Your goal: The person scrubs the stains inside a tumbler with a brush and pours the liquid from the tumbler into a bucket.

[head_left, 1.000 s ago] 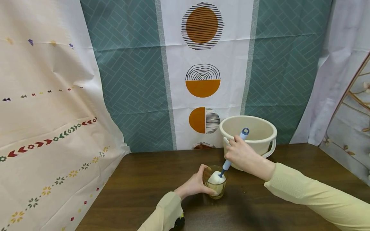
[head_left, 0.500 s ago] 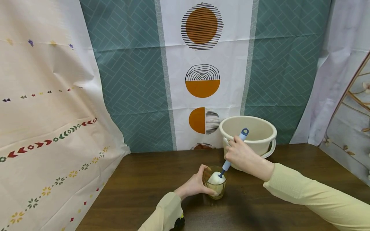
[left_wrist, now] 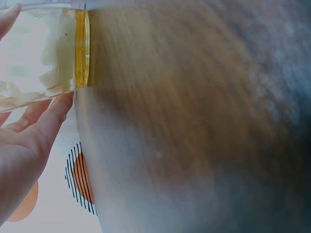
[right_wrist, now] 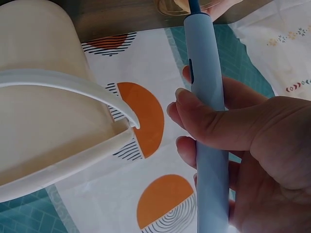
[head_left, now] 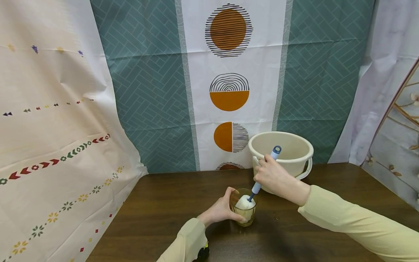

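Note:
In the head view my left hand (head_left: pixel 220 211) grips an amber drinking glass (head_left: pixel 247 219) from its left side, thumb in front and fingers behind. Up close in the left wrist view, the ribbed glass (left_wrist: pixel 58 53) shows pale material inside. My right hand (head_left: pixel 275 177) holds the light blue handle of a sponge cup brush (head_left: pixel 256 187), which slants down into the glass. Its white sponge head (head_left: pixel 244 202) sits in the glass mouth. Thumb and fingers wrap the brush handle (right_wrist: pixel 206 53) in the right wrist view; the lower part of the sponge shows only through the glass.
A cream bucket (head_left: pixel 296 166) with a white handle stands at the back of the dark wooden table (head_left: pixel 163 218), just behind my right hand. A patterned curtain (head_left: pixel 150 91) hangs behind the table, and cream cloth (head_left: pixel 59 145) drapes along the left side.

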Motion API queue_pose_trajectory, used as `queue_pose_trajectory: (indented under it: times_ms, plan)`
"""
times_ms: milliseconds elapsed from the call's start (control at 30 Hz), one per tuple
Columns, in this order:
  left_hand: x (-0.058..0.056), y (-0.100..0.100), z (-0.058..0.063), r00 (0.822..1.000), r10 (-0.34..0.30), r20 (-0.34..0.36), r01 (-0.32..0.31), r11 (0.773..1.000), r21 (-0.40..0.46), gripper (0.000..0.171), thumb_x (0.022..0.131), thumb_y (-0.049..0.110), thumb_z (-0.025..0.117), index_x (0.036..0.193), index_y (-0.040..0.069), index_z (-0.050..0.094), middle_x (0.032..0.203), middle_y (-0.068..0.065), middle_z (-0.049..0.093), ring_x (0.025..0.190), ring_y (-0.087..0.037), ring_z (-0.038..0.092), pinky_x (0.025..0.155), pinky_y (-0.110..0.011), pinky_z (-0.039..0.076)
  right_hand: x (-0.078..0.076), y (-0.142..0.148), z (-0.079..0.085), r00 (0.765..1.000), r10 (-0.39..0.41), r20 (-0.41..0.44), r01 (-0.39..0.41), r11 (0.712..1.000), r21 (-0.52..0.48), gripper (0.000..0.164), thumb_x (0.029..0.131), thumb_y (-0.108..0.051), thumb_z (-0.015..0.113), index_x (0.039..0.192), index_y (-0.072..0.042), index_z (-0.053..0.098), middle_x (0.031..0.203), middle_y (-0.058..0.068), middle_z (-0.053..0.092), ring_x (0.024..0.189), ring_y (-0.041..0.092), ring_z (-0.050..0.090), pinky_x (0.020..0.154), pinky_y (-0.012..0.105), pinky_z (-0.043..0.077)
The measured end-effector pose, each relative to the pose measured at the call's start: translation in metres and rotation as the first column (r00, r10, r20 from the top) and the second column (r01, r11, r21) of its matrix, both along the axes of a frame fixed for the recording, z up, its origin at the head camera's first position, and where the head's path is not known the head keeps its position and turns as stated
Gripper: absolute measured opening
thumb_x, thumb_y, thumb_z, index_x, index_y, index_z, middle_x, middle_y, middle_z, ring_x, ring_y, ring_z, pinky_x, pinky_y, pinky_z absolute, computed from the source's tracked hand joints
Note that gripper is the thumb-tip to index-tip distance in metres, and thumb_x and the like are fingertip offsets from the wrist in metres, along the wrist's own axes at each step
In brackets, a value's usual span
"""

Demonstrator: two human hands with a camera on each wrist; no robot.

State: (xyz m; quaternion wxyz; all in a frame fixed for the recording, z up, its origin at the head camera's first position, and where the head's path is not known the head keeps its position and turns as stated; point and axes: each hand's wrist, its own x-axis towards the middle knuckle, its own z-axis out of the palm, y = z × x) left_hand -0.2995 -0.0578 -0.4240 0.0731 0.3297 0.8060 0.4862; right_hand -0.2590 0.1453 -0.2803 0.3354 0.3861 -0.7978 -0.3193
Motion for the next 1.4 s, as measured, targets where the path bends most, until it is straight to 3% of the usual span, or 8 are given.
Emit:
queue_pose_trajectory:
  times_ms: [533, 900, 1400]
  plan:
    - [0.000, 0.000, -0.001, 1.000, 0.001, 0.012, -0.001, 1.000, 0.012, 0.070, 0.065, 0.015, 0.083, 0.116, 0.011, 0.034, 0.101, 0.003, 0.053, 0.094, -0.010, 0.051, 0.077, -0.026, 0.042, 0.004, 0.002, 0.006, 1.000, 0.021, 0.014, -0.021, 1.000, -0.003, 0.017, 0.065, -0.010, 0.075, 0.063, -0.022, 0.064, 0.065, 0.000, 0.054, 0.062, 0.021, 0.047, 0.061, 0.034, 0.031]
    - [0.000, -0.002, 0.000, 1.000, 0.002, 0.014, -0.002, 1.000, 0.004, 0.070, 0.065, 0.018, 0.083, 0.116, 0.013, 0.034, 0.097, 0.004, 0.054, 0.088, -0.009, 0.053, 0.075, -0.026, 0.042, 0.007, 0.001, 0.009, 0.999, 0.031, -0.021, -0.031, 0.999, -0.023, 0.013, 0.067, -0.011, 0.073, 0.064, -0.020, 0.064, 0.066, 0.003, 0.054, 0.064, 0.023, 0.048, 0.061, 0.035, 0.031]
    - [0.000, -0.001, 0.000, 1.000, -0.010, 0.029, 0.009, 1.000, 0.016, 0.070, 0.065, 0.016, 0.083, 0.114, 0.014, 0.034, 0.095, 0.005, 0.056, 0.087, -0.009, 0.054, 0.075, -0.026, 0.042, 0.011, -0.005, 0.008, 0.999, 0.005, -0.042, -0.006, 0.999, -0.035, 0.010, 0.066, -0.006, 0.072, 0.062, -0.010, 0.064, 0.065, 0.006, 0.054, 0.063, 0.023, 0.048, 0.063, 0.037, 0.031]
